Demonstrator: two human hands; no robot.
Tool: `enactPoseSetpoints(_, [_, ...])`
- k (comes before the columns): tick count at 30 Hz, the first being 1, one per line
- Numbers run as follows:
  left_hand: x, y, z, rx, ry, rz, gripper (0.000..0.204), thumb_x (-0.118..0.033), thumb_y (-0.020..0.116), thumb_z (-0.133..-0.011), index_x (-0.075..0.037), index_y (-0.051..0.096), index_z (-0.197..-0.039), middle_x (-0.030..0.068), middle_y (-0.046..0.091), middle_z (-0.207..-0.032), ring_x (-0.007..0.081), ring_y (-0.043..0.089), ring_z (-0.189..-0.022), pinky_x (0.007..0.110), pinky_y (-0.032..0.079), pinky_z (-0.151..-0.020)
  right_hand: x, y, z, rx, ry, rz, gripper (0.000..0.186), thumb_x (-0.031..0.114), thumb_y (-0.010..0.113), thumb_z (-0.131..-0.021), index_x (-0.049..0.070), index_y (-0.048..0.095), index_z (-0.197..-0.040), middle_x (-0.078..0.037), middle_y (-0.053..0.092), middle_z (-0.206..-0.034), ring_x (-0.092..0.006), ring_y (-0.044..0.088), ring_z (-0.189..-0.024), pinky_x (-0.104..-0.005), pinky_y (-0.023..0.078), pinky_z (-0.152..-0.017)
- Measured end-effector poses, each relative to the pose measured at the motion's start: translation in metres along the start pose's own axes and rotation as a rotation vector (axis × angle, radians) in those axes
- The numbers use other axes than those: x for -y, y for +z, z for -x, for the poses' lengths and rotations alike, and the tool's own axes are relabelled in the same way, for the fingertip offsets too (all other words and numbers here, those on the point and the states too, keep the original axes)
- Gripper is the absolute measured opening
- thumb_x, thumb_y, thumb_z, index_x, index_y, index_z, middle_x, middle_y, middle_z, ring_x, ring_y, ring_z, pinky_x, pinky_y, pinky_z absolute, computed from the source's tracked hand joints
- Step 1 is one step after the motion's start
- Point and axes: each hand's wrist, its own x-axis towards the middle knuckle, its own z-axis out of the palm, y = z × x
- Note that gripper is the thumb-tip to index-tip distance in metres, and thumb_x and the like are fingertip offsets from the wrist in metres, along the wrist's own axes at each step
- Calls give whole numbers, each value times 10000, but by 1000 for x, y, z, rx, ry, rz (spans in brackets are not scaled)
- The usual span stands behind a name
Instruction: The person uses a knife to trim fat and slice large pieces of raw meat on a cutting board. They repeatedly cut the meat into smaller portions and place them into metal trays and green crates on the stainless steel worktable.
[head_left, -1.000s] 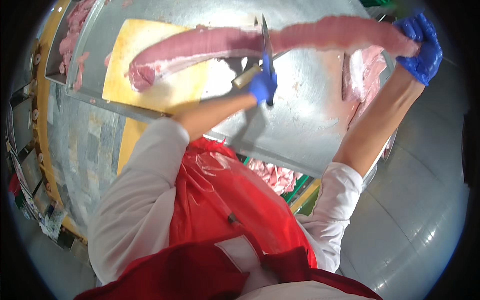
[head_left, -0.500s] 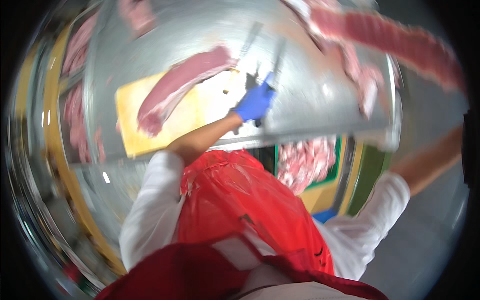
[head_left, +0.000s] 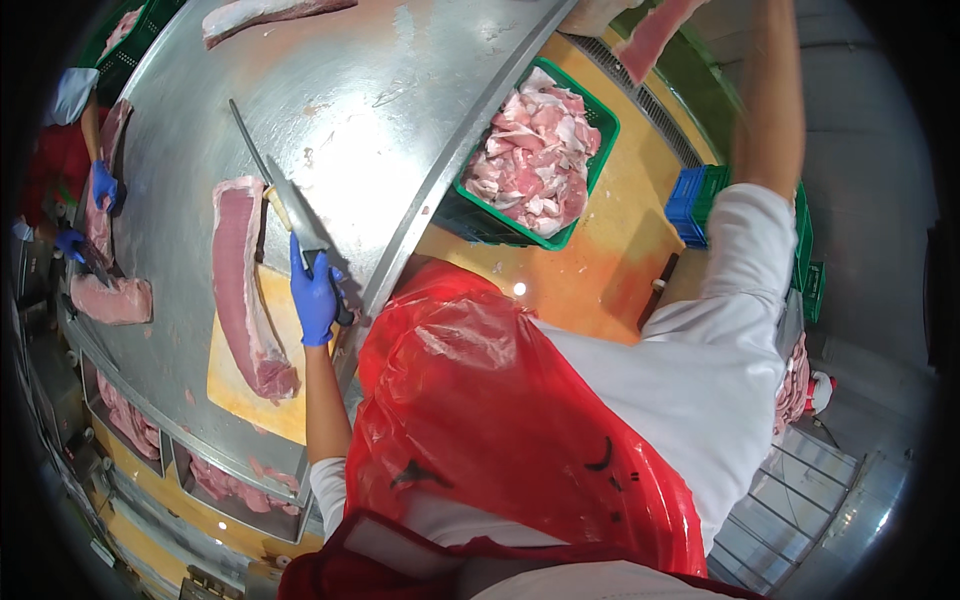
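My left hand [head_left: 315,300], in a blue glove, is closed round the dark handle of a knife [head_left: 297,205] at the table's near edge. Close by its fingers lies a sharpening steel [head_left: 248,137] with a cream handle; whether they touch it I cannot tell. To the left a long piece of pork loin [head_left: 240,285] rests partly on a yellow cutting board [head_left: 235,370]. My right arm [head_left: 775,110] stretches up to the top edge, and its hand is beyond the picture. Near it a strip of meat [head_left: 655,38] hangs at the top, partly cut off.
A green crate [head_left: 609,130] of meat trimmings stands beside the steel table [head_left: 400,100]. Another long meat piece [head_left: 270,15] lies farther back. At the left a co-worker's gloved hands [head_left: 103,185] work on meat. Trays [head_left: 240,500] of meat line the lower left; blue and green crates [head_left: 690,205] stand right.
The view has swung to the right, bringing the green crate and floor into sight. My right arm now points upward instead of out to the right. My left hand still holds the knife.
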Motion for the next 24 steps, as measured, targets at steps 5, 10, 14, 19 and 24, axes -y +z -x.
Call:
enactPoseSetpoints(5, [27, -6, 5, -59, 11, 20, 654, -134, 561, -1041, -106, 258, -1621, 52, 626, -734, 84, 519, -541, 248, 413, -474, -124, 202, 275, -200, 375, 730, 780, 533, 732, -813, 9, 455, -1320, -237, 465, -1209, -355, 435, -1146, -453, 341, -996])
enactPoseSetpoints(10, [15, -5, 25, -83, -51, 38, 637, -141, 559, -1042, -112, 279, -1613, 53, 618, -716, 87, 525, -521, 251, 416, -441, -41, 333, 490, -348, 749, 483, 894, 410, 794, -826, -62, 400, -1475, -305, 467, -1469, -424, 430, -1391, -473, 328, -1177])
enactPoseSetpoints(14, [23, -23, 53, -218, -80, 76, 646, -136, 562, -1037, -125, 277, -1617, 48, 623, -735, 79, 537, -536, 249, 424, -439, 23, 343, 578, -85, 716, 513, 617, 257, 765, -838, 0, 545, -1354, -225, 599, -1297, -385, 558, -1224, -464, 435, -1068])
enactPoseSetpoints(19, [43, -49, 88, -575, -145, 186, 381, -156, 638, -1000, -69, 519, -1352, 37, 650, -818, 90, 568, -568, 240, 455, -494, 97, 424, 531, 138, 728, 87, 423, 101, 743, -819, 31, 616, -1217, -179, 640, -1120, -346, 636, -1044, -438, 515, -931])
enactPoseSetpoints(24, [51, -89, 103, -881, -249, -200, 269, -274, 775, -882, -18, 706, -925, 50, 673, -692, 114, 617, -581, 315, 488, -541, 104, 542, 454, 645, 366, -177, 426, 126, 784, -788, 56, 639, -1182, -167, 646, -1123, -357, 634, -1055, -434, 520, -931])
